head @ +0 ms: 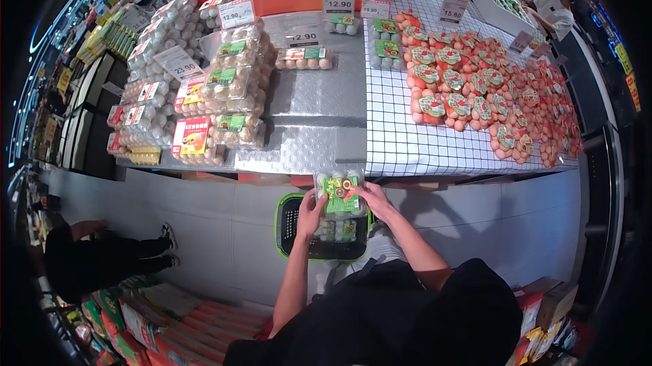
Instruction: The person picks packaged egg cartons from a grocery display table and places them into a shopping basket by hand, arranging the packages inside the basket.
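A clear plastic egg carton with a green label [341, 194] is held between my two hands, above a black shopping basket with a green rim [278, 228]. My left hand [310, 211] grips the carton's left side, the thumb on its front. My right hand [376, 200] is at the right side, its fingers reaching onto the label. Inside the basket lie more green-labelled egg cartons [336, 230], partly hidden below the held one. The display table's metal top [316, 96] is just beyond my hands.
Stacked egg cartons [237, 85] stand at the table's left. Netted bags of eggs [453, 80] cover much of the checked cloth [389, 147] at right. A person in dark clothes [102, 259] stands at left. Bagged goods [168, 325] lie behind me at lower left.
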The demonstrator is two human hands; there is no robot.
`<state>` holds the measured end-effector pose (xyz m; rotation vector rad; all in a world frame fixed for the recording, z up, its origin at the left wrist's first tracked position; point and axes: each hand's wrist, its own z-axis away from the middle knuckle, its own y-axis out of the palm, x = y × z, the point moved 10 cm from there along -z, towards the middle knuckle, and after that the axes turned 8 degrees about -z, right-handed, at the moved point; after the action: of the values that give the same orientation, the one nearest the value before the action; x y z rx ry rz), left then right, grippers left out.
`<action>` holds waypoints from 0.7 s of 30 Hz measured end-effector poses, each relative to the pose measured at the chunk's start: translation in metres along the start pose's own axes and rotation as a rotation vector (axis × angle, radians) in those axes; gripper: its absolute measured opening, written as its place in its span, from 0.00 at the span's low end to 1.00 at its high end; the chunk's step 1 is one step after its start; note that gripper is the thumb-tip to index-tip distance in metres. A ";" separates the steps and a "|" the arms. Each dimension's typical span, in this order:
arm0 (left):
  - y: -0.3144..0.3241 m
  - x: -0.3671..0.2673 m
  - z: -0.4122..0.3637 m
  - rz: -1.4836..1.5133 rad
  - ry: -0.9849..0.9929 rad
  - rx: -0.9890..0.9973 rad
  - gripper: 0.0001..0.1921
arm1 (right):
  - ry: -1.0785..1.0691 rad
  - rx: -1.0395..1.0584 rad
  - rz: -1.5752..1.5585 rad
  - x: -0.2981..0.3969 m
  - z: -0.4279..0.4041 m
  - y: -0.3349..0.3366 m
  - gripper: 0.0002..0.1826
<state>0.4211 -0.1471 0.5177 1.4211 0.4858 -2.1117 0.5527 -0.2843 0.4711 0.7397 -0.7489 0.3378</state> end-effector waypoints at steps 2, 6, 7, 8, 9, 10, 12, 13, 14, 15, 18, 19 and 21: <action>0.014 -0.023 -0.025 -0.052 0.053 -0.018 0.22 | -0.017 -0.008 0.004 0.029 -0.015 -0.012 0.20; 0.051 -0.054 -0.089 -0.167 -0.020 0.012 0.26 | -0.069 -0.057 0.024 0.097 -0.053 -0.038 0.17; 0.065 -0.065 -0.109 -0.182 0.001 0.011 0.26 | -0.108 -0.094 0.052 0.119 -0.063 -0.046 0.17; 0.081 -0.071 -0.127 -0.170 -0.018 0.034 0.26 | -0.116 -0.097 0.030 0.138 -0.069 -0.054 0.18; 0.096 -0.075 -0.147 -0.209 -0.035 0.031 0.28 | -0.168 -0.169 0.058 0.148 -0.087 -0.079 0.20; 0.107 -0.078 -0.169 -0.204 -0.029 0.042 0.28 | -0.186 -0.245 0.078 0.161 -0.099 -0.093 0.23; 0.126 -0.080 -0.212 -0.232 -0.055 0.079 0.32 | -0.191 -0.332 0.100 0.179 -0.125 -0.117 0.25; 0.139 -0.096 -0.226 -0.249 -0.062 0.043 0.33 | -0.176 -0.355 0.217 0.192 -0.139 -0.130 0.30; 0.149 -0.090 -0.249 -0.303 -0.082 0.051 0.34 | -0.159 -0.378 0.335 0.204 -0.151 -0.142 0.36; 0.142 -0.079 -0.269 -0.364 -0.108 0.034 0.34 | -0.144 -0.360 0.332 0.211 -0.161 -0.133 0.36; 0.130 -0.076 -0.317 -0.394 -0.045 -0.044 0.33 | -0.264 -0.502 0.517 0.253 -0.172 -0.112 0.46; 0.149 -0.082 -0.330 -0.390 -0.046 -0.021 0.33 | -0.263 -0.526 0.519 0.255 -0.183 -0.128 0.46; 0.170 -0.100 -0.351 -0.520 0.014 -0.024 0.32 | -0.378 -0.615 0.644 0.273 -0.195 -0.139 0.47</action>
<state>0.8113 -0.0576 0.4780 1.4043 0.9690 -2.4796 0.9112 -0.2364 0.5019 -0.0476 -1.3714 0.5181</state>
